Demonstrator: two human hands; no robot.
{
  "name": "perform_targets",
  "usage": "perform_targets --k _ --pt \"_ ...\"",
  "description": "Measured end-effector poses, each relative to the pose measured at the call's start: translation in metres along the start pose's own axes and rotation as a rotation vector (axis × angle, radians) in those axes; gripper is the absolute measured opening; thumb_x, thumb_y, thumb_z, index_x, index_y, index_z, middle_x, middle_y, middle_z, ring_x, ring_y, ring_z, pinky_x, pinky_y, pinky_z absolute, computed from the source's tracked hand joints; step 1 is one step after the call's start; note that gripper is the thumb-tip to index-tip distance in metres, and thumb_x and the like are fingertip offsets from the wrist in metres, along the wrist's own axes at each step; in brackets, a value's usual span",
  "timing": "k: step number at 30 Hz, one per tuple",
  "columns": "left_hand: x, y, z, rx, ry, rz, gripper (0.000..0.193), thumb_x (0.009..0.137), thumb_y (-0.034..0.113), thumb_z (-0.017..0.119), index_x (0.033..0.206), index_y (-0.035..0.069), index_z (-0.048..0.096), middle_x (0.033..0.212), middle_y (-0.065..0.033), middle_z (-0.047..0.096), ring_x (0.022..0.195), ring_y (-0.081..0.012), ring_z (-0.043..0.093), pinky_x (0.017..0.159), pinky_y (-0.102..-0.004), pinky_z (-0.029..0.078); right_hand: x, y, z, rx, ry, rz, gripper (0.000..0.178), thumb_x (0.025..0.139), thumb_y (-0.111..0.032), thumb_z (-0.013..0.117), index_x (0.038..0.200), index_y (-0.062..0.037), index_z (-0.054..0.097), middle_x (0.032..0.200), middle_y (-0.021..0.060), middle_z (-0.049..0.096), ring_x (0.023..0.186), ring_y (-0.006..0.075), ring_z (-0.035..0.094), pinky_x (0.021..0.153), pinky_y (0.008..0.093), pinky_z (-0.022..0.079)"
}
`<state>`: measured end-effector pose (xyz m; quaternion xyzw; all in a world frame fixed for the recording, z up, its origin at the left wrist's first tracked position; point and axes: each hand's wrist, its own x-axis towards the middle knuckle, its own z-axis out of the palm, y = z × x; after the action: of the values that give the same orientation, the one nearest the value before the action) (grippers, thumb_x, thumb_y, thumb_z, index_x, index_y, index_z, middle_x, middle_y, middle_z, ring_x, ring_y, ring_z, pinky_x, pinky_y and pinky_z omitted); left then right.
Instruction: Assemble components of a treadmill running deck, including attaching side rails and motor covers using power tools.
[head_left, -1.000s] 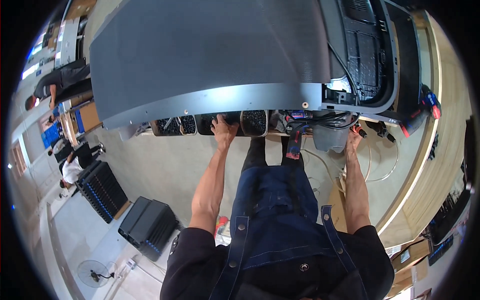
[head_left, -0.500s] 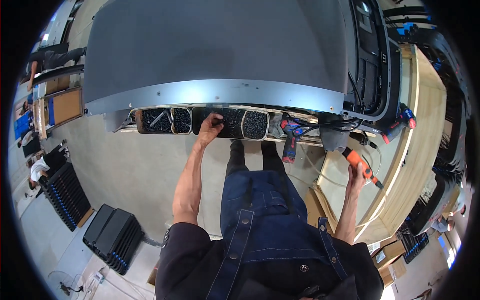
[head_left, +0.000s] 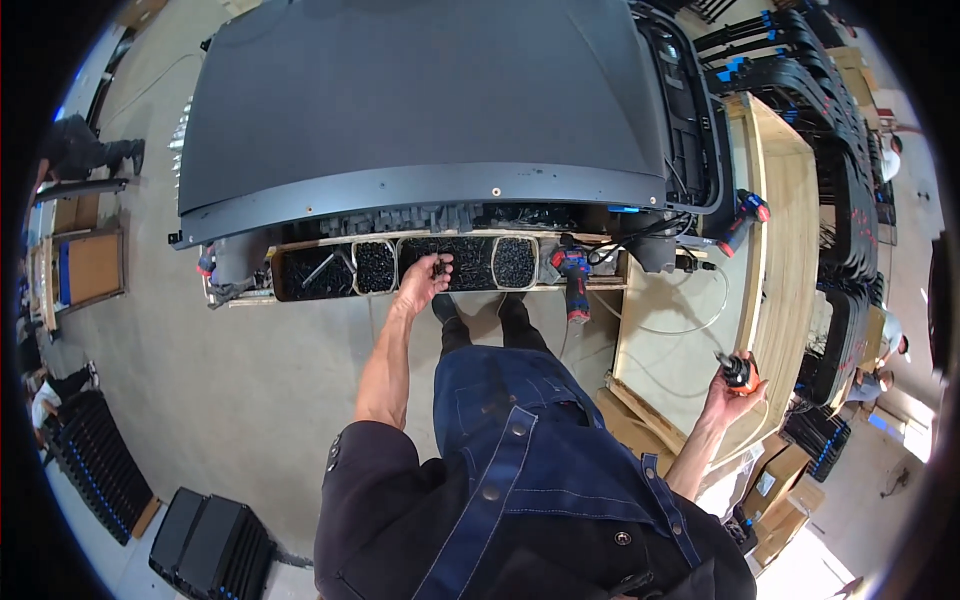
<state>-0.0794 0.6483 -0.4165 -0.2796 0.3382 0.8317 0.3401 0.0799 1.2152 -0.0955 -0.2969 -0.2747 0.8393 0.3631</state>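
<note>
My left hand (head_left: 424,287) is over a dark bin (head_left: 475,262) of small black parts that look like screws. Its fingers are curled together on some small black pieces (head_left: 439,267), which are partly hidden. Out to the right, my right hand (head_left: 727,404) grips an orange power screwdriver (head_left: 740,374) with a dark nose; a pale hose runs near it. Ahead of both hands, above the bins, stands a large dark-grey panel (head_left: 420,100) with a bent front flange.
Beside the bins hangs a blue-and-red cordless driver (head_left: 574,280); another cordless driver (head_left: 745,222) rests near the wooden frame (head_left: 785,240) at right. A hand tool lies in the left bin (head_left: 300,277). Stacked black parts (head_left: 210,540) stand at lower left. Other people are farther off.
My right hand has swung outward to the right and turned the screwdriver. My left hand stays over the bin, its fingers shifted around small black pieces. The whole view has shifted.
</note>
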Motion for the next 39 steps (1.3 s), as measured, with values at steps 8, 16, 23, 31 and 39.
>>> perform_targets --k 8,16,23,31,39 --pt "-0.022 -0.036 -0.016 -0.059 -0.039 0.180 0.033 0.101 0.018 0.065 0.131 0.003 0.061 0.105 -0.0065 0.068 0.090 -0.0187 0.068 0.079 -0.0344 0.059 -0.080 0.023 0.042 -0.193 -0.153 -0.057 0.068 0.085 -0.011 0.075 0.140 -0.0081 0.035 0.131 0.0275 0.058 0.104 0.0322 0.065 0.093 0.0463 0.056" --pt "-0.104 -0.029 0.069 -0.078 -0.073 0.011 0.032 0.094 0.003 0.071 0.125 0.003 0.064 0.107 -0.0112 0.071 0.092 -0.0168 0.070 0.075 -0.0290 0.060 -0.158 0.082 0.122 -0.423 -0.408 -0.046 0.066 0.084 -0.017 0.076 0.142 -0.0061 0.045 0.107 0.0122 0.065 0.092 0.0242 0.067 0.086 0.0415 0.058" --pt "-0.148 0.012 0.213 -0.032 -0.312 0.085 0.029 0.098 0.016 0.070 0.122 0.001 0.064 0.097 -0.0012 0.062 0.077 -0.0065 0.054 0.063 -0.0190 0.045 -0.129 0.131 0.184 -0.195 -0.647 0.115 0.042 0.087 -0.013 0.073 0.125 -0.0071 0.056 0.113 0.0119 0.062 0.098 0.0235 0.066 0.094 0.0435 0.055" --pt "-0.156 -0.006 0.279 -0.111 -0.424 0.090 0.030 0.099 0.029 0.067 0.110 0.001 0.064 0.090 -0.0029 0.059 0.064 -0.0063 0.044 0.049 -0.0192 0.035 -0.095 0.141 0.188 -0.122 -0.623 0.159 0.042 0.086 -0.010 0.072 0.124 -0.0068 0.054 0.111 0.0134 0.064 0.097 0.0251 0.069 0.093 0.0457 0.055" --pt "-0.129 -0.017 0.316 -0.123 -0.357 0.148 0.029 0.102 0.028 0.065 0.112 0.001 0.064 0.088 -0.0046 0.060 0.063 -0.0065 0.047 0.051 -0.0207 0.037 -0.050 0.131 0.177 -0.094 -0.536 0.191 0.042 0.086 -0.009 0.071 0.125 -0.0066 0.054 0.111 0.0139 0.064 0.095 0.0255 0.069 0.092 0.0469 0.056"
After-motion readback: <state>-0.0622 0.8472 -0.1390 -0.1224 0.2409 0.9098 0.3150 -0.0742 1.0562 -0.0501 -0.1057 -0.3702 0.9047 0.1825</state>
